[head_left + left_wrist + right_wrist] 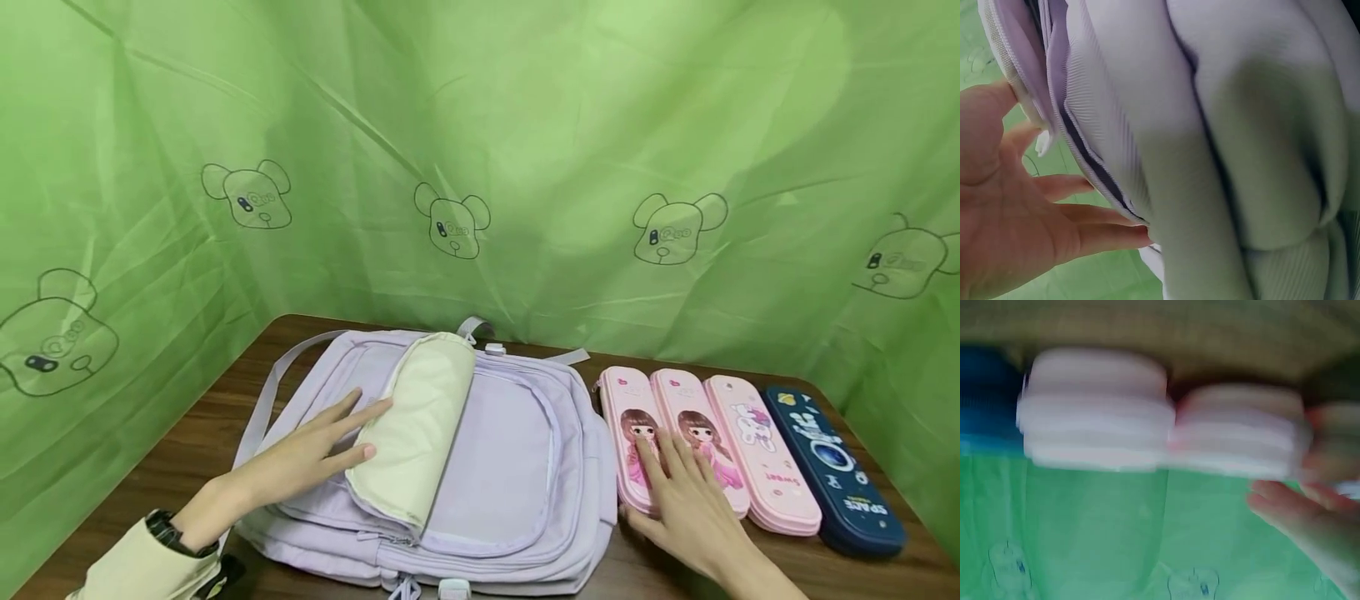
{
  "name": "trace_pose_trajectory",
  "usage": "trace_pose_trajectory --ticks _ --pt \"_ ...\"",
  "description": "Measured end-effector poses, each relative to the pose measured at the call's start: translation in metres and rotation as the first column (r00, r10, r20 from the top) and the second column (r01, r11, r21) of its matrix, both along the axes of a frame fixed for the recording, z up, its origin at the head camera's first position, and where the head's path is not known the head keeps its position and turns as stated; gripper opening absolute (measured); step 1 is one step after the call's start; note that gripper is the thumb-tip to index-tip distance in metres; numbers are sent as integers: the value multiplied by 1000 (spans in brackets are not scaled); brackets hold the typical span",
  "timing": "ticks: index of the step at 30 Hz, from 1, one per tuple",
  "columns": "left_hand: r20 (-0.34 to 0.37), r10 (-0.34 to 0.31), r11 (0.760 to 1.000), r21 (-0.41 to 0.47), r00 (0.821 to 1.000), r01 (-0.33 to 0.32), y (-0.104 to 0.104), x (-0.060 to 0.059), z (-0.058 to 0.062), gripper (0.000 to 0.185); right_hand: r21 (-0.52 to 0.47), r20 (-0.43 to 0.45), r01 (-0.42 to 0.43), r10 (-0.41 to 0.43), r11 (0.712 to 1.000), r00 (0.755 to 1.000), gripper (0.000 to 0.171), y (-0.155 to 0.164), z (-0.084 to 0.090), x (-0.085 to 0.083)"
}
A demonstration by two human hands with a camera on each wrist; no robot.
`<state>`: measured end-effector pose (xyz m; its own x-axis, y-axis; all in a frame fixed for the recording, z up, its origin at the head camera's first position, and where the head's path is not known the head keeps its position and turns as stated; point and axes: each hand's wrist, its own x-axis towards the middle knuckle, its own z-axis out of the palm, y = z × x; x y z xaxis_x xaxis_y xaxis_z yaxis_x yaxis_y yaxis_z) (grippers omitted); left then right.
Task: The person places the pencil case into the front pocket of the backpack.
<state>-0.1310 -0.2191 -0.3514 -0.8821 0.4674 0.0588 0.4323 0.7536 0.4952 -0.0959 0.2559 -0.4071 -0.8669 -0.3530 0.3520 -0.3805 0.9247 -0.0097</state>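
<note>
A lilac backpack (510,450) lies flat on the table, its front flap (420,425) folded back to show a cream lining. My left hand (300,454) reaches from the left with fingers spread, fingertips and thumb at the flap's edge. In the left wrist view the fingers (1113,236) touch the zippered border. On the right, my right hand (686,500) lies over two pink pencil cases with doll pictures, the left one (626,396) and its neighbour (678,392). Its fingers stretch across their lids, thumb by the left case's near corner. The right wrist view is blurred.
Beside the doll cases lie a pink pencil case (783,492) with a rabbit and a navy space pencil case (862,500). Backpack straps (262,404) trail off the left side. A green curtain (525,108) closes off the back and sides of the brown table (187,433).
</note>
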Motion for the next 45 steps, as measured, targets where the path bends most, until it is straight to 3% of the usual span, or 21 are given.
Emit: trace_pose_trajectory --ticks 4,11,16,20,25,29,34,37,40,42,45 --pt "-4 33 999 0 999 -33 1 -2 0 61 4 -59 -44 44 999 997 85 0 -1 -4" --pt "-21 31 1000 -5 999 -31 0 -1 0 58 21 -67 -22 23 1000 997 84 -5 -7 -4" --pt "-13 11 1000 4 1000 -11 3 -2 -2 58 -126 -7 -30 29 992 1000 83 -3 12 -7" --pt "-1 3 1000 8 1000 -3 6 -2 -5 58 -306 52 22 -6 952 999 85 4 40 -10" --pt "25 20 1000 6 999 -20 3 -1 -7 59 -443 92 80 -43 893 995 93 15 56 -3" --pt "26 30 1000 -3 999 -30 3 -4 -4 59 -494 37 106 -101 863 994 100 22 64 8" --pt "25 65 998 17 998 -65 3 -3 -3 69 -517 -87 109 -180 849 980 97 22 72 25" --pt "38 90 994 59 995 -92 5 -3 -5 81 -553 -189 37 -169 832 967 97 16 75 35" --pt "46 101 991 87 994 -105 5 -2 -6 87 -543 -301 -126 -52 830 952 82 2 76 42" --pt "48 99 991 91 994 -103 5 -2 -6 87 -496 -370 -254 63 830 927 72 -10 74 44" --pt "67 104 991 78 992 -109 4 -2 -5 85 -413 -442 -415 219 811 870 70 -31 66 46"
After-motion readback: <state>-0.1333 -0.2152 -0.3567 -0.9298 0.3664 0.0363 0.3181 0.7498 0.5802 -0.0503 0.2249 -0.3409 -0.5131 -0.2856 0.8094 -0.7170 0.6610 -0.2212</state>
